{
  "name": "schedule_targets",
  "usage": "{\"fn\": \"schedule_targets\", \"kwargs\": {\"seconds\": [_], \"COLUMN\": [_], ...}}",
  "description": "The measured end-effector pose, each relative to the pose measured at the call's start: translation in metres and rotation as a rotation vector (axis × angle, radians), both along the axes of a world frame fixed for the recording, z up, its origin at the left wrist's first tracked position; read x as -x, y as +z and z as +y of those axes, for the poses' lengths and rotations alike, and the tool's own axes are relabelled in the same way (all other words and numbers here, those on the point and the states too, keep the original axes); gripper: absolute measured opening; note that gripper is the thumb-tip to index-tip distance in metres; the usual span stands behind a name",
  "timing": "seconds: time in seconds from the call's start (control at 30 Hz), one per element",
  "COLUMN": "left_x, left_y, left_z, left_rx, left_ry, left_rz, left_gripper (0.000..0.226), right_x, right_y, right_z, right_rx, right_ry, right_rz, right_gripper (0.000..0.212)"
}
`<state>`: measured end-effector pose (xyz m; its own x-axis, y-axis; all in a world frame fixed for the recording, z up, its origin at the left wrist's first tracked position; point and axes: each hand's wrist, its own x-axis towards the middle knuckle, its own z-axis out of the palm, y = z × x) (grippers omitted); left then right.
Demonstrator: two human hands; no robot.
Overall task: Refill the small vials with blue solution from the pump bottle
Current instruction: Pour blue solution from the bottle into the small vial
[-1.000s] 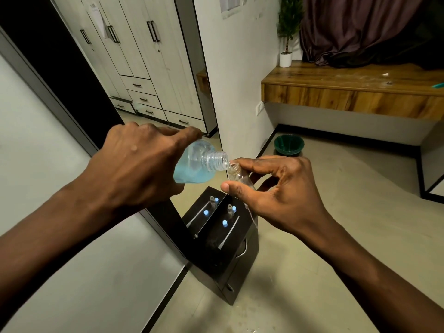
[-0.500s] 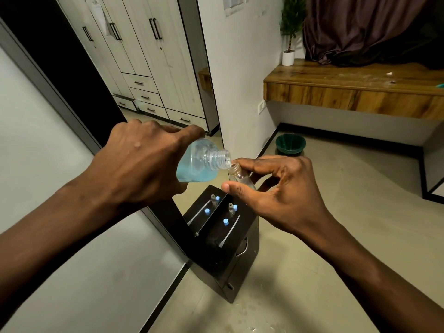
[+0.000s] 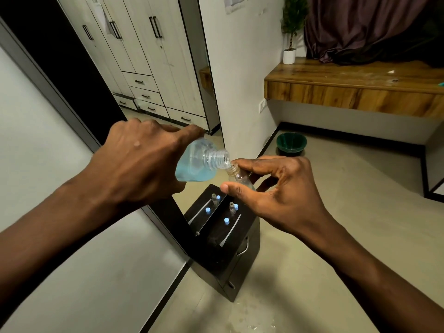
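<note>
My left hand [image 3: 141, 164] grips a clear bottle [image 3: 199, 162] partly full of blue solution, its pump top off, tilted so its threaded neck points right and down. Its mouth touches the mouth of a small clear vial [image 3: 237, 175], which my right hand [image 3: 278, 188] pinches between thumb and fingers. Below them a black box [image 3: 228, 255] stands on the floor; on its top are small vials and blue caps [image 3: 226, 221] with white pipettes lying beside them.
A white wall panel with a dark edge runs along the left. A green bin [image 3: 291, 143] stands on the floor by the wall. A wooden bench [image 3: 355, 90] with a potted plant [image 3: 290, 32] is at the back right; wardrobes show behind.
The bottle has tipped a little further down toward the vial's mouth. Both hands stay almost in place; the view has shifted slightly.
</note>
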<state>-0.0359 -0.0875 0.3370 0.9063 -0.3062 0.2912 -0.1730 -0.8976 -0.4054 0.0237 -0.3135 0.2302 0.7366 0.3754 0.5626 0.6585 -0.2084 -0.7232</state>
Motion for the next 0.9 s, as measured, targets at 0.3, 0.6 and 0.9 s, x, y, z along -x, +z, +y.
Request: {"fn": "schedule_targets", "kwargs": {"seconds": [0.3, 0.6, 0.9], "left_x": [-0.0007, -0.0042, -0.0048], "left_y": [-0.0010, -0.0026, -0.0023], "left_z": [-0.0009, 0.0030, 0.0061], "left_rx": [-0.018, -0.020, -0.018], "left_ry": [0.020, 0.021, 0.029], "left_rz": [-0.001, 0.012, 0.020], "left_gripper": [0.080, 0.080, 0.079], "right_x": [-0.0020, -0.0038, -0.0050], "right_y": [-0.0013, -0.0028, -0.0037], "right_z": [0.0016, 0.0037, 0.0043], "right_rx": [0.004, 0.005, 0.012], "right_ry": [0.006, 0.004, 0.018], "right_rz": [0.010, 0.010, 0.002], "right_gripper": [0.041, 0.039, 0.037]}}
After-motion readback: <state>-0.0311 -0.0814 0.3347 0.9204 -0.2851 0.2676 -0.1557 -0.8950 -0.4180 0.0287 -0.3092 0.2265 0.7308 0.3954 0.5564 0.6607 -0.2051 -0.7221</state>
